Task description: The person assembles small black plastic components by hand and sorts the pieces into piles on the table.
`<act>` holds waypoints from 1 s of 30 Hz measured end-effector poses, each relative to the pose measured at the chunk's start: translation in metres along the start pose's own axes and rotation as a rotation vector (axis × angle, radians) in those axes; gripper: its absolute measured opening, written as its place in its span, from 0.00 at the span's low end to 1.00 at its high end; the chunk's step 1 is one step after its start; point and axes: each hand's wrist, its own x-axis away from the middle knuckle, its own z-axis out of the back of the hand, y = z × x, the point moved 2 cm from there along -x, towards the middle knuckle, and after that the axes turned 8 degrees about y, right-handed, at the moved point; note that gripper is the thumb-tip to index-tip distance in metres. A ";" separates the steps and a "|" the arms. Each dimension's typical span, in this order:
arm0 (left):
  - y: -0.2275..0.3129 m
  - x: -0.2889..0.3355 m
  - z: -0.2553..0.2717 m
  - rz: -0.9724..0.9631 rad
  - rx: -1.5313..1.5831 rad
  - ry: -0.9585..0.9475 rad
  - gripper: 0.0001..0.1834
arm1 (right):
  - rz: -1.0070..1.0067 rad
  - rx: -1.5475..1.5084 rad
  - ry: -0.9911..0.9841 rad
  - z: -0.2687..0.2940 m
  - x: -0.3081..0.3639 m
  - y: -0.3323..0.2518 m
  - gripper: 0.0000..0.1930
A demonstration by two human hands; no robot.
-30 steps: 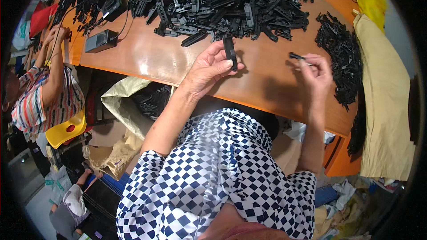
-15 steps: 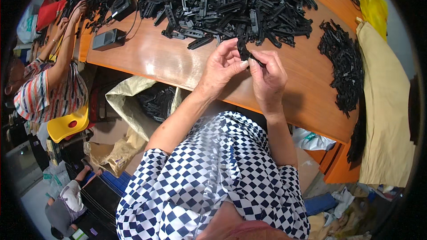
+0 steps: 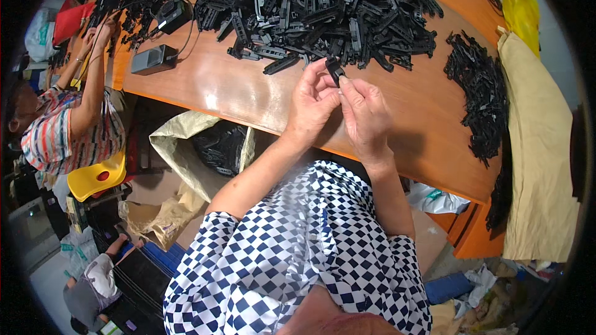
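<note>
Over the near edge of the wooden table, my two hands meet on one small black plastic part (image 3: 334,71). My left hand (image 3: 312,100) is closed on it, with fingers behind and thumb in front. My right hand (image 3: 365,113) pinches its lower end between thumb and fingers. The part is tilted, and its lower end is partly hidden by my fingertips. Just beyond my hands lies a big heap of long black plastic pieces (image 3: 323,12). A narrower pile of thin black pieces (image 3: 478,96) sits to the right.
A grey-black box with a cable (image 3: 153,60) and a black adapter (image 3: 172,15) stand on the wooden table (image 3: 217,90) at left. Below the edge, an open sack (image 3: 171,139) holds black pieces. Brown paper (image 3: 537,149) hangs at right. A co-worker in stripes (image 3: 74,124) works at far left.
My right hand has shifted a little left and its fingers have closed in near the left thumb. The black part now stands more upright, its broad face turned into view.
</note>
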 end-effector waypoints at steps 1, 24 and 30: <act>0.001 0.002 -0.001 0.024 -0.022 0.023 0.29 | 0.007 0.013 0.002 0.000 0.001 0.000 0.16; 0.069 -0.025 0.001 -0.230 -0.167 0.125 0.09 | 0.245 -0.193 0.016 -0.022 -0.087 -0.046 0.11; 0.064 -0.020 0.020 -0.225 -0.072 0.282 0.13 | 0.220 -0.204 -0.029 -0.041 -0.080 -0.058 0.09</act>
